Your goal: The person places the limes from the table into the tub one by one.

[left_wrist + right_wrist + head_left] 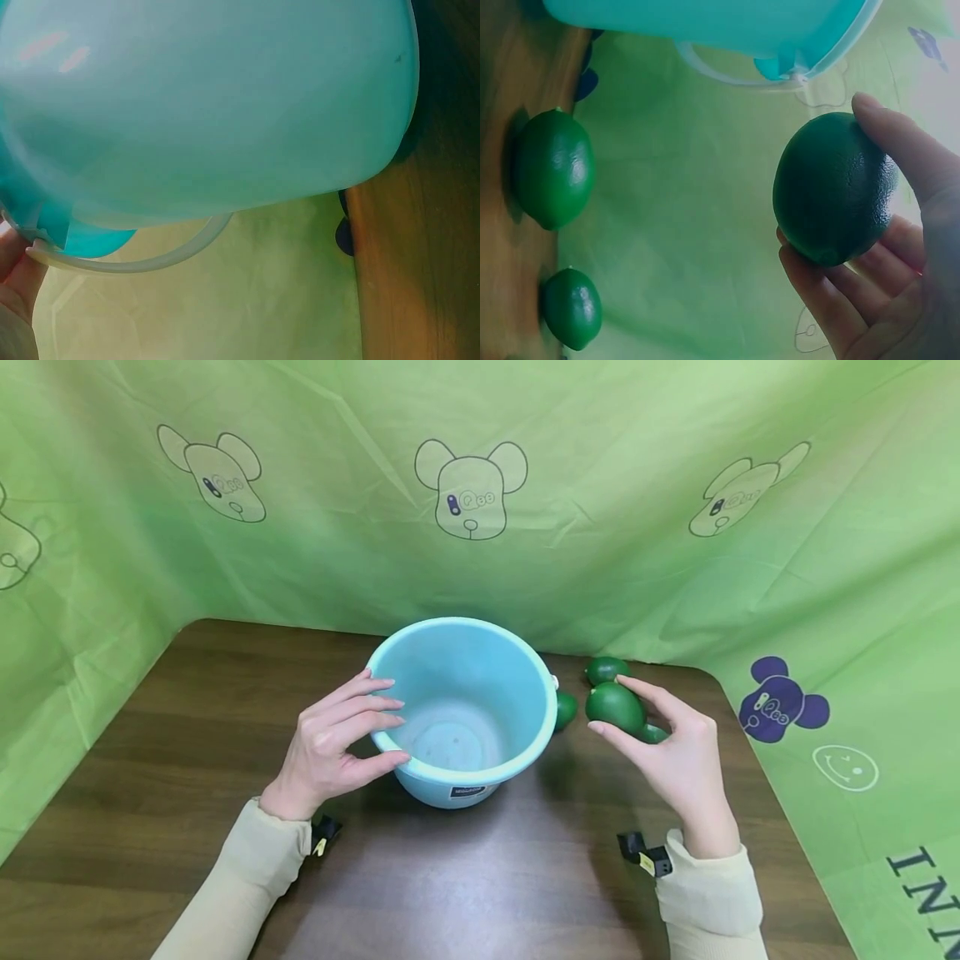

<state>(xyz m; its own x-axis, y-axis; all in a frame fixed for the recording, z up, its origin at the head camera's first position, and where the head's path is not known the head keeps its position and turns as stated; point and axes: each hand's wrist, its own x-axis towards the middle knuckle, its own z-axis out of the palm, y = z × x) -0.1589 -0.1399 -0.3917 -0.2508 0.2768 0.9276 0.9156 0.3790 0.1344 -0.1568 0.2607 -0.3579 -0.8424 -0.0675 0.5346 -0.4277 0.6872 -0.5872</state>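
Note:
A light blue plastic bucket [456,790] stands upright on the table. My left hand [330,739] holds its left rim, fingers over the edge and thumb along the near side. In the left wrist view the bucket's wall [225,112] fills most of the picture, and only fingertips show at its rim. Right of the bucket, my right hand [678,739] pinches a green lime [615,707] between thumb and fingers. The right wrist view has this lime [834,187] raised off the table. More limes lie on the table, one [566,710] partly hidden by the bucket.
One lime [606,670] lies near the table's back edge, another [654,734] partly behind the held one. A pale handle [150,262] hangs from the bucket. Green printed cloth [472,577] encloses the brown wooden table [180,735] at the back and sides.

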